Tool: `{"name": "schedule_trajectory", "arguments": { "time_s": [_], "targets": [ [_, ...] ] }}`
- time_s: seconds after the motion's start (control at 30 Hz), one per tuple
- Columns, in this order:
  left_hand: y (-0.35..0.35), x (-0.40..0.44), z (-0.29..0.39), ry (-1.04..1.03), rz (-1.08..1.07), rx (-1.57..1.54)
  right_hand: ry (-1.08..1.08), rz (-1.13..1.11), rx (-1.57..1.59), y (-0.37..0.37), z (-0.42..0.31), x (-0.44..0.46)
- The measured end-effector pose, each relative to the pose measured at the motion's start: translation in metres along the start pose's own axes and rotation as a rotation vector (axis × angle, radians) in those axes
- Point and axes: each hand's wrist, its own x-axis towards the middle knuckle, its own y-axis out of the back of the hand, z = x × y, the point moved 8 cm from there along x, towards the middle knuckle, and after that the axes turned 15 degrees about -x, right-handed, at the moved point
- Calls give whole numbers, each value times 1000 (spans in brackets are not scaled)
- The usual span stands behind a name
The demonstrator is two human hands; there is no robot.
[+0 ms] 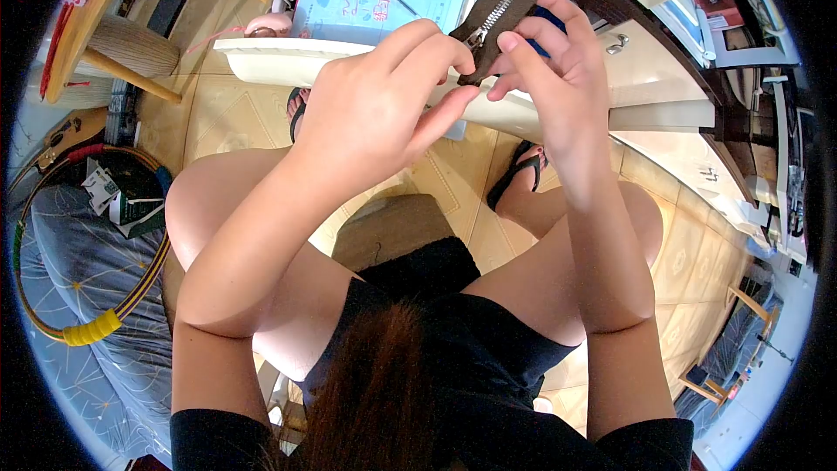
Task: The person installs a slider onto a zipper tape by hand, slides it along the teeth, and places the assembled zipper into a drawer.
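A short dark-brown zipper [500, 19] with silver metal teeth is held up in front of me, slanting from upper right to lower left. My left hand [384, 92] is closed in a pinch at its lower end, beside the metal slider [476, 37]. My right hand [558, 57] grips the tape's right edge, the thumb in front and some fingers behind, partly hidden by the tape. Something dark blue [545, 30] shows behind the right fingers; I cannot tell what it is.
An open white drawer [288, 61] holds a light-blue sheet or case [349, 13] with writing on it. A wooden stool [96, 26] stands at upper left. A hoop [91, 331] leans on a grey patterned cover [113, 296]. Cabinet doors [663, 78] line the right.
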Motion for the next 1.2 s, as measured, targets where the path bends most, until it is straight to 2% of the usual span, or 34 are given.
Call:
{"name": "schedule_trajectory", "arguments": {
  "time_s": [0.63, 0.93, 1.2],
  "targets": [
    [1, -1, 8, -159, 23, 195, -186, -31, 178, -7, 12, -6],
    [2, 0, 6, -108, 45, 101, -178, -26, 160, -3, 16, -3],
    [0, -4, 4, -72, -95, 130, -174, 74, 148, 11, 14, 2]
  ]
}}
